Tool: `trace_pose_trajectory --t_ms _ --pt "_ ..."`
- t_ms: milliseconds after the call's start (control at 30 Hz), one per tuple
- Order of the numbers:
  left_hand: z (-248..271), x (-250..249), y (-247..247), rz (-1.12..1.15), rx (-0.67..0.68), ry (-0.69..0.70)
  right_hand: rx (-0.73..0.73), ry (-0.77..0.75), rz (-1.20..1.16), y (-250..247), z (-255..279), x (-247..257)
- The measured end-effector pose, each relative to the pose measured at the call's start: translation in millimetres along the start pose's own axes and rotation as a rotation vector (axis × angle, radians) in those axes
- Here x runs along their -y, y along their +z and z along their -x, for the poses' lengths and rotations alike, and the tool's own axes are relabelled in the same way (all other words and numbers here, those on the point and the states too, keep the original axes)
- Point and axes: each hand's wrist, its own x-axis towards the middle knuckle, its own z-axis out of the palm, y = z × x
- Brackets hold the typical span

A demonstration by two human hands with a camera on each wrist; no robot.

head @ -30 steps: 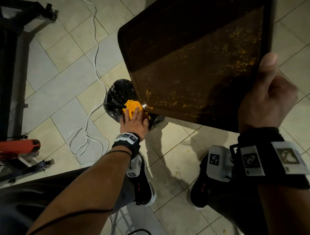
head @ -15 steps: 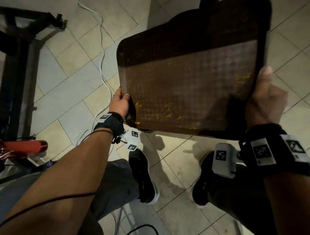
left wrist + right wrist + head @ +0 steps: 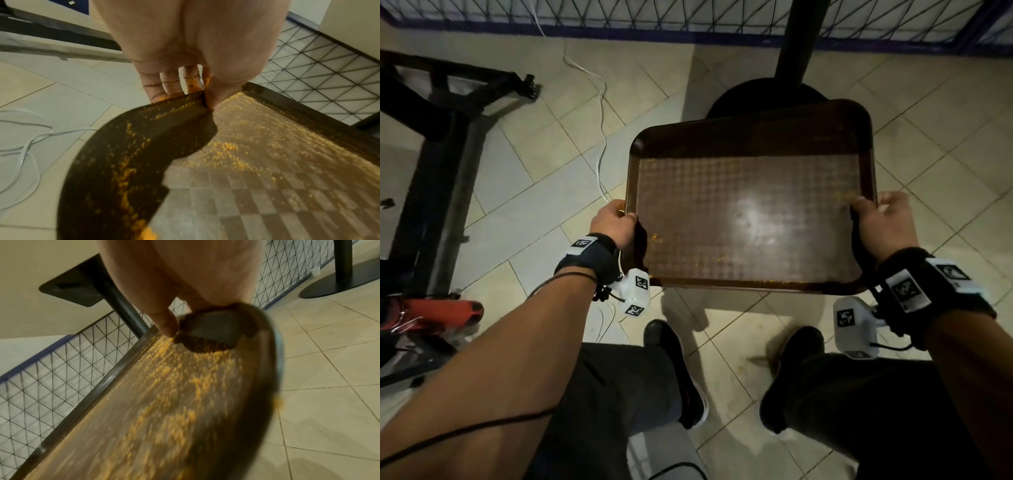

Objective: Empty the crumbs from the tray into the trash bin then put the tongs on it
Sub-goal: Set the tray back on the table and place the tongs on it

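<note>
I hold a dark brown tray [image 3: 750, 219] roughly level above the floor in the head view. My left hand [image 3: 616, 221] grips its left rim, thumb on top. My right hand [image 3: 880, 219] grips the right rim the same way. Fine orange crumbs [image 3: 236, 146] still cling to the tray's patterned surface [image 3: 164, 402] and along its rim [image 3: 115, 170]. Orange dust coats my left fingers [image 3: 191, 81]. The trash bin and the tongs are not in view.
A black table pedestal [image 3: 801, 41] with a round base stands beyond the tray, in front of a wire fence [image 3: 688, 13]. A white cable [image 3: 602, 120] trails over the tiled floor. A black frame [image 3: 441, 113] and a red object [image 3: 431, 311] lie left. My shoes [image 3: 674, 370] stand below.
My left hand left the crumb pile at the bin and took the tray's left rim. The tray went from steeply tilted to level. The view swung off the bin towards the fence.
</note>
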Motion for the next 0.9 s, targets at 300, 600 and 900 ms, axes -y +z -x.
trace_pose_trajectory --t_ms 300,600,900 --pt "-24 6 5 -0.152 -0.018 -0.005 0.199 0.093 0.331 21 -64 -14" --pt "64 -26 -55 -0.187 0.001 -0.081 0.239 0.179 0.460 -42 -12 31" --pt "220 -72 -165 -0.258 0.079 -0.156 0.377 0.305 0.488 -183 123 104"
